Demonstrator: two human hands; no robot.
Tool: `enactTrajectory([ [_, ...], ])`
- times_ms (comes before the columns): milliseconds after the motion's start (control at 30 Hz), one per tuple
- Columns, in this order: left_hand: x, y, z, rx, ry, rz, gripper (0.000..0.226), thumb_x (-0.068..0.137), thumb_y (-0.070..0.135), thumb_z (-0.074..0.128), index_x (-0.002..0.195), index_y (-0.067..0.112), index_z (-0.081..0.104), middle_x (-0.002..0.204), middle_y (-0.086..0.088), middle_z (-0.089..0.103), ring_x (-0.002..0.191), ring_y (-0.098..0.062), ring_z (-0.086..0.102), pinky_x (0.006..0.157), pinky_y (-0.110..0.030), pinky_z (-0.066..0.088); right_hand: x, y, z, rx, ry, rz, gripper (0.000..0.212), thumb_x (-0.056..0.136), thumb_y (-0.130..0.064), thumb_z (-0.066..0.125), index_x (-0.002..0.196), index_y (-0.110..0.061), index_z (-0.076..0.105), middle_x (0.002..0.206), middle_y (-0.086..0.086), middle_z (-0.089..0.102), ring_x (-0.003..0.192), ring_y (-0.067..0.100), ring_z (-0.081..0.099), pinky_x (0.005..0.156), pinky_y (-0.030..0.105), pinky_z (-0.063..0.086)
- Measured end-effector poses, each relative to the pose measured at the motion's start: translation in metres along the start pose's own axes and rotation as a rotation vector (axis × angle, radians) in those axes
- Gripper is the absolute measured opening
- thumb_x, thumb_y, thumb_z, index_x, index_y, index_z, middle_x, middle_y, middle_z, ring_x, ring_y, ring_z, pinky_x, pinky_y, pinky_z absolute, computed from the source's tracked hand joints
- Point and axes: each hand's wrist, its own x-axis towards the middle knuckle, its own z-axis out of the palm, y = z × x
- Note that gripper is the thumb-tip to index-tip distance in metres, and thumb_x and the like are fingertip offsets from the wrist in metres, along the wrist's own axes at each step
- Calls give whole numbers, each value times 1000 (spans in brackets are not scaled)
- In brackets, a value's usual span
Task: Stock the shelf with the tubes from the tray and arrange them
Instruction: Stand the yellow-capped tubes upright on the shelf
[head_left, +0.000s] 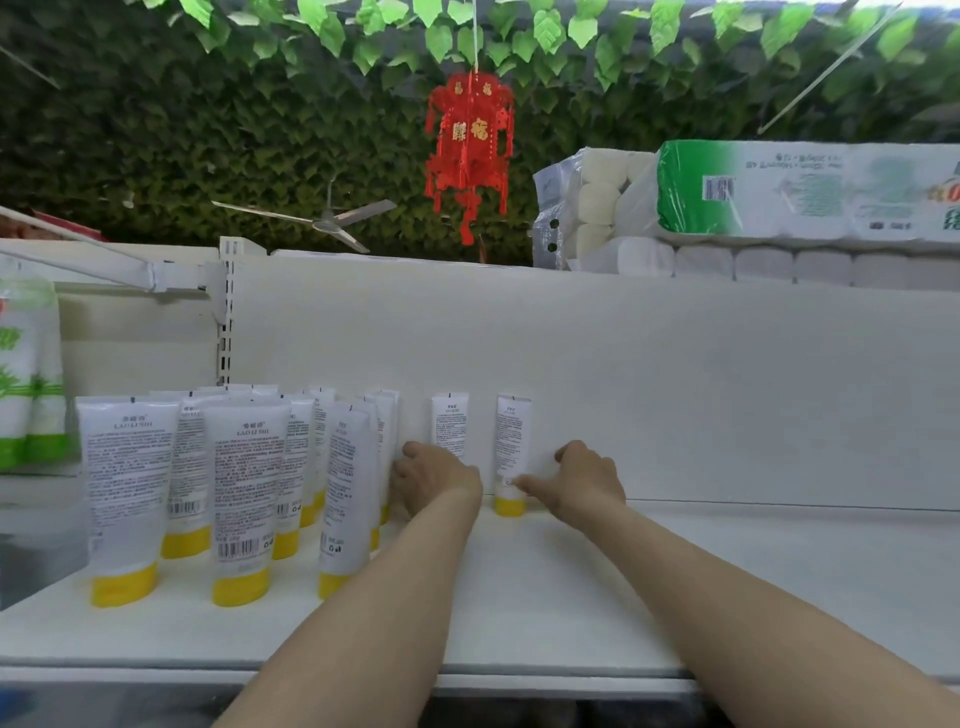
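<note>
Two white tubes with yellow caps stand on the shelf board (727, 571), close against the back panel (675, 374). Both are upright, long axis vertical, cap down and crimped end up, printed text facing forward.

The held tube (450, 421) rises from behind the left hand (436, 480), which is curled round its lower half and hides its cap. The second tube (513, 447) stands just beside it along the back panel, apart from it, with its cap on the board. The right hand (582, 480) lays its thumb tip against this tube just above the cap; its fingers are bent and clear of the tube, and whether it is grasping anything cannot be told.

Obstructions: a group of identical tubes (241, 493) stands in rows running from the back panel toward the front edge, all cap down, the nearest just beside the left hand.

Surroundings: toilet-roll packs (779, 197) lie above the panel's top edge. A red paper lantern (470, 150) and a ceiling fan (327, 223) hang higher, under green leaves.
</note>
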Motion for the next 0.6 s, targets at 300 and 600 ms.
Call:
enactTrajectory([
  [300,-97,44,-34,4,-68,124,79,80,33,77,137,5,30,141,-15,34,130,-33,36,97,-40,41,-61,60,-125,-115,74,-51,65,81,-41,73,136,-24,43,119,9,54,110,30,54,84,38,49],
  [600,-292,98,-14,-88,-275,292,73,79,26,78,136,10,37,136,-12,37,124,-30,39,79,-33,37,-164,160,-279,-281,122,-62,63,81,-32,75,135,-27,44,118,9,47,102,30,52,69,32,41],
])
